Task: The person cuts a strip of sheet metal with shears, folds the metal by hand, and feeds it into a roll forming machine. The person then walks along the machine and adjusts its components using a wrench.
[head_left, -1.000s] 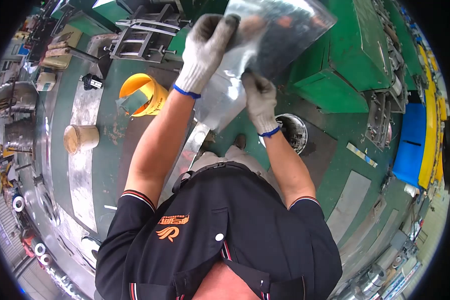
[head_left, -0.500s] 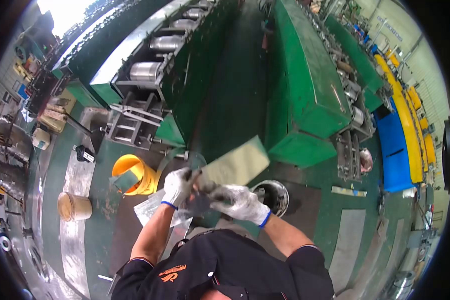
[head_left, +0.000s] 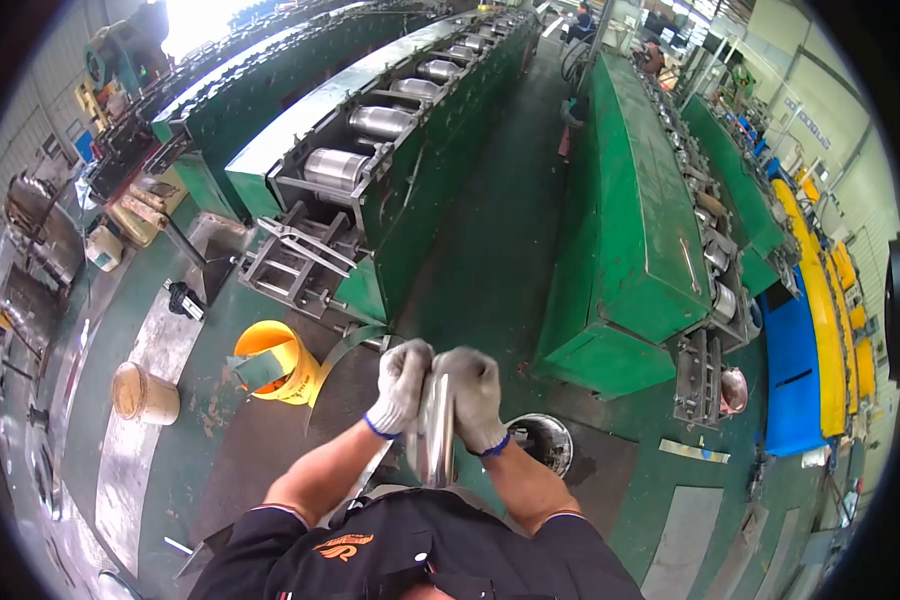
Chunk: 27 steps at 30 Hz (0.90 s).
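Note:
My left hand (head_left: 404, 383), in a white knit glove with a blue cuff, is closed in front of my chest. Close beside it is my right hand (head_left: 468, 395), gloved the same way, with its fingers curled in. Between them a shiny metal strip (head_left: 435, 440) hangs down toward my body, seen nearly edge-on and slightly blurred. Both hands grip its upper end; the fingertips are hidden. Just right of my right wrist stands a bucket (head_left: 567, 455) with dark contents.
A yellow bucket (head_left: 308, 375) with a greenish piece inside stands to the left, and a tan tub (head_left: 173, 405) farther left. Green roller machines (head_left: 610, 370) rise ahead on both sides of an aisle. A long metal plate (head_left: 682, 540) lies on the floor at right.
A broad pale face of the held piece showed before; now it is edge-on and hangs downward. My hands have come together and closed. The view has tilted up.

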Each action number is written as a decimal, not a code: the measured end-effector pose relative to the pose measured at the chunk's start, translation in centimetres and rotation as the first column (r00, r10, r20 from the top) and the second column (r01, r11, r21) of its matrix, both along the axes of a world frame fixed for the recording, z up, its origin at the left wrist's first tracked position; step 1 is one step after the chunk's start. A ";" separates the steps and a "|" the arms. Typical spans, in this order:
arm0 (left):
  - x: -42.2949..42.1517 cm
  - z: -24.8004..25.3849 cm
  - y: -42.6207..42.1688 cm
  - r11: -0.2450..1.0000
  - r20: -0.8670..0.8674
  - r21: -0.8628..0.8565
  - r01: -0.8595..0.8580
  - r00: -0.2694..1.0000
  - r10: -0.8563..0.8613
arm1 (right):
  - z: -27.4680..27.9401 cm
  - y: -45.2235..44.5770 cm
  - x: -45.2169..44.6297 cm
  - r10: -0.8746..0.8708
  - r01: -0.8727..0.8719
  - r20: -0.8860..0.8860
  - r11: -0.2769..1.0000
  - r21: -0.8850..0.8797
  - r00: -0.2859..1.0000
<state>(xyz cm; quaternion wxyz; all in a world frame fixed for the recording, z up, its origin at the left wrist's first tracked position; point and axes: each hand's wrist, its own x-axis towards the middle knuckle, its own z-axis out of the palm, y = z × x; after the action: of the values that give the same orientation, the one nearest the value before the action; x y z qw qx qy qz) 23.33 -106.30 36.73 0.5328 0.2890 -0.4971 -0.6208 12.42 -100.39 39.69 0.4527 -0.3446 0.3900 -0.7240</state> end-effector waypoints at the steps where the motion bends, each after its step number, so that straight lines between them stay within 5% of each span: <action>1: -1.3 1.4 0.6 0.994 -0.046 0.029 -0.109 0.993 0.111 | 1.0 -0.5 0.1 0.003 0.006 0.218 0.999 -0.041 0.976; 2: -1.6 1.5 0.3 0.995 -0.009 -0.044 -0.085 0.996 0.085 | 0.5 -1.1 -0.7 0.131 -0.064 0.330 0.976 -0.207 0.935; 4: -1.1 2.5 0.1 0.990 0.133 -0.139 0.022 0.991 -0.003 | 1.8 0.2 -1.8 0.034 -0.018 0.149 0.994 -0.108 0.988; 6: 0.4 1.9 -1.0 0.934 0.345 -0.275 0.226 0.931 -0.123 | 1.4 1.2 -3.5 0.158 -0.125 0.147 0.969 -0.213 0.976; 9: 3.2 2.6 -1.4 0.734 0.563 0.027 0.679 0.596 -0.572 | 1.2 2.7 -3.5 0.362 -0.222 0.459 0.917 -0.332 0.811; 11: 4.5 0.9 -1.6 0.635 0.608 0.075 0.769 0.470 -0.640 | -0.4 3.8 -2.7 0.235 -0.170 0.424 0.968 -0.186 0.875; 13: 5.5 -1.2 -1.6 0.620 0.608 0.191 0.761 0.405 -0.683 | -1.1 5.4 -2.3 0.097 -0.120 0.210 0.988 0.100 0.973; 14: 5.6 -0.5 -1.2 0.639 0.564 0.317 0.701 0.402 -0.721 | -2.7 5.4 -2.2 0.089 -0.116 0.198 0.985 0.128 0.976; 15: 5.8 -0.5 -0.7 0.710 0.612 0.222 0.668 0.471 -0.635 | -2.3 5.5 -2.9 0.101 -0.101 0.008 0.994 0.046 0.995; 16: 6.0 0.8 -0.3 0.727 0.645 0.298 0.619 0.431 -0.631 | -0.4 5.8 -4.0 0.118 -0.040 -0.391 0.978 0.203 0.913; 18: 8.5 -3.6 -0.6 0.778 0.637 0.300 0.552 0.490 -0.594 | 3.2 8.0 -4.6 0.089 0.135 -0.615 0.942 0.308 0.784; 19: 8.4 -1.8 0.1 0.790 0.607 0.347 0.505 0.521 -0.600 | 3.6 8.6 -5.2 0.287 0.084 -0.634 0.869 0.487 0.718; 20: 9.0 -2.9 -0.1 0.814 0.592 0.326 0.481 0.567 -0.573 | 3.5 8.5 -6.1 0.602 -0.119 -0.453 0.677 0.726 0.657; 21: 9.7 -3.4 -0.7 0.800 0.629 0.340 0.494 0.513 -0.584 | 1.5 9.3 -6.0 0.686 -0.134 -0.389 0.577 0.805 0.615; 24: 8.3 -2.3 -0.5 0.793 0.685 0.346 0.502 0.442 -0.579 | -2.7 10.5 -5.5 0.568 -0.247 -0.198 0.609 0.754 0.799; 26: 7.2 -3.8 -1.4 0.806 0.828 0.226 0.547 0.328 -0.455 | -4.1 10.7 -5.0 0.481 -0.127 -0.321 0.690 0.712 0.816; 27: 6.4 -3.5 -1.9 0.784 0.924 0.177 0.594 0.173 -0.340 | -4.3 10.8 -4.7 0.439 -0.061 -0.381 0.716 0.695 0.813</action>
<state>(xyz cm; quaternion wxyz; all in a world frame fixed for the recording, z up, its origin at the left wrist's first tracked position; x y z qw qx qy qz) 29.73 -108.24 33.24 -0.0357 0.3559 -0.8363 -0.4155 7.68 -89.55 35.35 0.5181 -0.3983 0.6722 -0.3480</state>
